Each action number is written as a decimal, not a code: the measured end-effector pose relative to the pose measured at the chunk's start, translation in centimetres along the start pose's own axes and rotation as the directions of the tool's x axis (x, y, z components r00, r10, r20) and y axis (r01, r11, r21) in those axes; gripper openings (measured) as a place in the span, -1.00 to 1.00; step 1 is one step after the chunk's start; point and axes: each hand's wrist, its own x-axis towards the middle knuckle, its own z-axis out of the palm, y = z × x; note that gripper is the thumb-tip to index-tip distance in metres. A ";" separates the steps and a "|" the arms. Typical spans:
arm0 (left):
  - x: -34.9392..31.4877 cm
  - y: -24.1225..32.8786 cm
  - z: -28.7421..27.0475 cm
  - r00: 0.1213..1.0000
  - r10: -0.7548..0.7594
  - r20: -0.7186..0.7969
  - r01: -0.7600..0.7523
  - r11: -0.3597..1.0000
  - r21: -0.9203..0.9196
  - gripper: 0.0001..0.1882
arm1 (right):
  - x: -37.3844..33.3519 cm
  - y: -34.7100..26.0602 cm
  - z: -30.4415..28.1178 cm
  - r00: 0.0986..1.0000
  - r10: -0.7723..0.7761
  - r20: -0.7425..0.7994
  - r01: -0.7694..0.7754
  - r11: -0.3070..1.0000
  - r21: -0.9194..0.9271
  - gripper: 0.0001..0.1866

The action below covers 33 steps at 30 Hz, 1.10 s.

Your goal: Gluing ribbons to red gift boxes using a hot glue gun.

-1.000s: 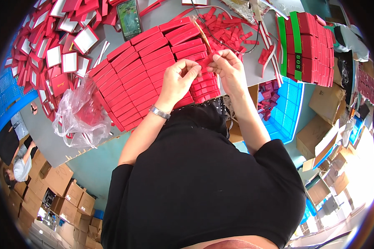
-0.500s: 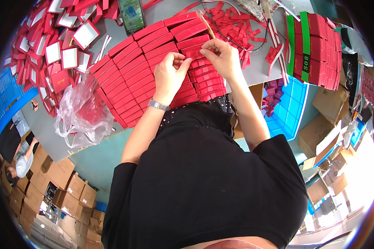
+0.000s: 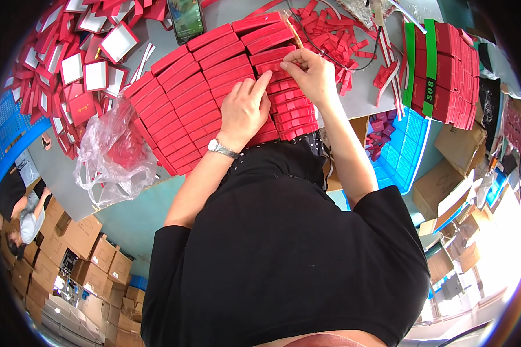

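Rows of flat red boxes (image 3: 182, 87) stand packed side by side on the grey table in front of me. Several boxes in the right-hand column (image 3: 292, 110) carry small raised red bands across their edges. My left hand (image 3: 244, 110), with a watch (image 3: 221, 148) on its wrist, rests on the boxes, its index finger stretched toward the right column and its other fingers loosely bent. Just right of it, my right hand (image 3: 312, 74) is over the same column, thumb and index pinched together. Whatever lies between those fingertips is too small to make out.
Loose red pieces (image 3: 324, 37) lie behind the rows. At the left are heaped open red-and-white boxes (image 3: 90, 75), a clear plastic bag (image 3: 113, 156) and a phone (image 3: 186, 18). A green-strapped stack (image 3: 451, 75) and a blue crate (image 3: 408, 150) are at the right.
My left hand has gone from a near pinch to a stretched index finger, turning and shifting slightly right and down. My right hand stays pinched in almost the same place.
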 end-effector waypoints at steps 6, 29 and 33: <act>0.3 0.1 -0.1 0.999 0.035 0.035 -0.037 0.998 0.057 -0.39 | 0.1 -0.1 0.1 0.999 0.035 0.028 -0.033 0.998 -0.052 -0.81; 0.7 0.1 0.3 0.989 0.037 0.141 -0.066 0.977 0.203 -0.32 | 1.2 5.3 -1.6 0.900 -0.121 -0.418 0.110 0.993 -0.052 -0.83; 1.6 0.6 -0.1 0.964 0.077 0.253 -0.127 0.974 0.186 -0.21 | -0.2 7.3 -4.5 0.986 0.040 -0.159 -0.065 0.986 -0.151 -0.86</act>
